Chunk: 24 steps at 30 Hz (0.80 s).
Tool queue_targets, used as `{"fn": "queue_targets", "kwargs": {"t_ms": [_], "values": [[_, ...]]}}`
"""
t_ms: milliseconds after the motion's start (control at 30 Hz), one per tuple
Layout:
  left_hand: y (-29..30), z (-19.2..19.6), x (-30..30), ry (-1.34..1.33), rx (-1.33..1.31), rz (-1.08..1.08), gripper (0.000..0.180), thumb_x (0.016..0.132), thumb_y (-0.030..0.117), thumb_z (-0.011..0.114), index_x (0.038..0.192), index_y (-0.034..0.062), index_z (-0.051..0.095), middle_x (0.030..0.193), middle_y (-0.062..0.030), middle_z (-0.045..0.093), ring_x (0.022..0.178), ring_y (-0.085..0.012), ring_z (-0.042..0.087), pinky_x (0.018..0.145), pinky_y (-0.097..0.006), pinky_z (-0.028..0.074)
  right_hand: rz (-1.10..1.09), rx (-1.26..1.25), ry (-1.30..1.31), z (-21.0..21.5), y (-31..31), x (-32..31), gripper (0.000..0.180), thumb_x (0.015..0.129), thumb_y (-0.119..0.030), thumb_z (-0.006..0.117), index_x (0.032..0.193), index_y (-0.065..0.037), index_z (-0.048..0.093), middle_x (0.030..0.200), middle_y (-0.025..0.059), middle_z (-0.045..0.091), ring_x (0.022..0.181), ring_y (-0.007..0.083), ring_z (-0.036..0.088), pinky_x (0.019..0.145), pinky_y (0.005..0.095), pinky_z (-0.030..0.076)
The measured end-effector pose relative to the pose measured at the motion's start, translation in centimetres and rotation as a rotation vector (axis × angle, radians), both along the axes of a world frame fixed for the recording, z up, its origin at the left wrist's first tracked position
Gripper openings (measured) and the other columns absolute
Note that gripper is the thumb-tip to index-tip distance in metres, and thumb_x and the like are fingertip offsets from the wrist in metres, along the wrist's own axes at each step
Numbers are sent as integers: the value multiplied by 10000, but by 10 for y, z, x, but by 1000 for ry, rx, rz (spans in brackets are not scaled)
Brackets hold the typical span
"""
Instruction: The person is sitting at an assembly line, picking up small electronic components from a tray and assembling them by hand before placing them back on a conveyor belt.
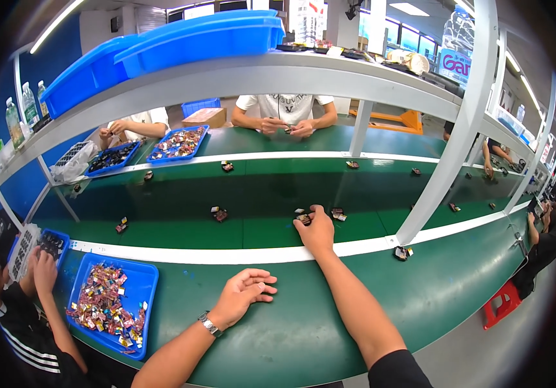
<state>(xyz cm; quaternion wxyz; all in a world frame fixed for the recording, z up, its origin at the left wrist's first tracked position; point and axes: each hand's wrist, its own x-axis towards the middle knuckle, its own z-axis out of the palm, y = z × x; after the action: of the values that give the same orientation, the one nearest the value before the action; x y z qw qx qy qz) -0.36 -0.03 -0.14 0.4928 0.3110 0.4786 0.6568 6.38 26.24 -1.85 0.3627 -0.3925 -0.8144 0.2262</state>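
My right hand [318, 231] reaches over the white rail onto the dark green belt. Its thumb and fingers are closed round a small dark electronic part with a pale tab [301, 218]. Just right of that hand lies a similar part with reddish and white pieces [339, 214]. My left hand [245, 297], with a metal watch at its wrist, is over the green worktop [278, 343]. Its fingers are loosely bent and apart, and nothing shows in them. Left of it stands a blue tray [154, 284] heaped with small reddish, wire-wrapped parts [105, 301].
More small parts [219, 214] are spaced along the belt. One dark part [402, 253] sits by the white post [449, 136]. Overhead, a shelf [226, 81] carries blue trays [200, 42]. Co-workers' hands are across the belt [288, 127] and at the left [44, 271].
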Motion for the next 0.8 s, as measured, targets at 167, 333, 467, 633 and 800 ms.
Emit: {"fn": "queue_targets", "kwargs": {"t_ms": [167, 333, 467, 633, 800], "values": [[-7, -4, -15, 26, -54, 124, 258, 1019, 135, 463, 1221, -18, 513, 1132, -164, 630, 936, -207, 651, 803, -341, 553, 503, -104, 220, 13, -65, 52, 621, 749, -149, 793, 1289, -40, 506, 1133, 89, 667, 1084, 261, 575, 907, 392, 481], [-12, 3, -25, 19, -98, -262, 392, 1046, 258, 448, 1287, -38, 537, 1089, -129, 644, 860, -146, 639, 787, -277, 543, 889, -79, -14, 44, -120, 98, 700, 758, -138, 800, 1376, -73, 478, 1241, 41, 657, 1214, 275, 503, 1043, 395, 418], [-12, 8, -18, 37, -119, -366, 408, 1048, 257, 449, 1326, -30, 532, 1102, -104, 642, 879, -127, 635, 801, -274, 546, 938, -48, -111, 51, -123, 97, 661, 771, -128, 784, 1367, -84, 501, 1269, 70, 624, 1232, 287, 498, 1042, 396, 436], [-13, 7, -11, -10, -98, -248, 417, 1027, 142, 484, 1402, -33, 433, 1202, -119, 604, 997, -166, 639, 886, -302, 558, 924, 180, 22, 50, -125, 95, 551, 779, -97, 756, 1298, -86, 571, 1279, 108, 585, 1212, 299, 523, 1009, 408, 465], [-9, 9, -1, -43, -30, -112, 436, 1002, 90, 508, 1409, -23, 400, 1239, -162, 586, 1112, -241, 626, 978, -390, 545, 779, 379, 53, 37, -122, 93, 327, 753, -85, 754, 1066, -61, 663, 1197, 128, 599, 1099, 327, 587, 918, 427, 495]]}}
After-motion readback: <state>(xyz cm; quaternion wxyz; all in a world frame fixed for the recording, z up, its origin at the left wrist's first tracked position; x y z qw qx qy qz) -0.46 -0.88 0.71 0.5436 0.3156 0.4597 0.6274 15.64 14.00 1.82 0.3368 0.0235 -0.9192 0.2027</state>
